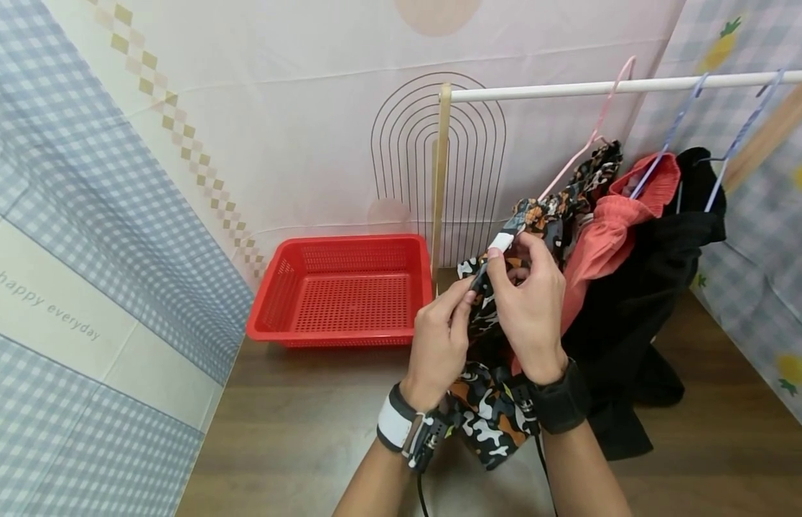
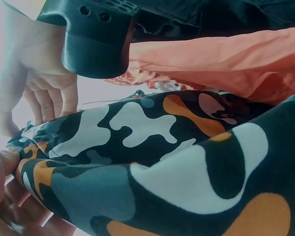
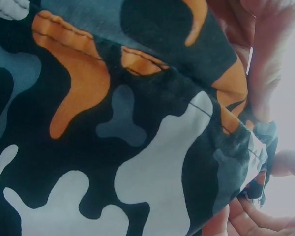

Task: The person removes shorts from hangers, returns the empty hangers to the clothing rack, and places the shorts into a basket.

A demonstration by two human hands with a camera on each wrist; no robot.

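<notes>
Camouflage-print pants (image 1: 487, 416) in black, white, orange and grey hang on a pink hanger (image 1: 594, 136). Their gathered waistband faces my hands, with a white patch (image 1: 502, 242) showing at its edge. My left hand (image 1: 439, 337) pinches the near edge of the cloth between thumb and fingers. Just beyond it, my right hand (image 1: 530, 301) pinches the same edge beside the white patch. In the left wrist view, the camouflage cloth (image 2: 152, 128) stretches away from both hands. Cloth fills most of the right wrist view, with fingertips (image 3: 263, 105) at its right edge.
A white rail (image 1: 536, 91) on a wooden post (image 1: 441, 179) carries the hangers. Coral pants (image 1: 604, 240) and a black garment (image 1: 633, 309) hang on blue hangers to the right. A red plastic basket (image 1: 339, 337) sits on the wooden floor, left of the post.
</notes>
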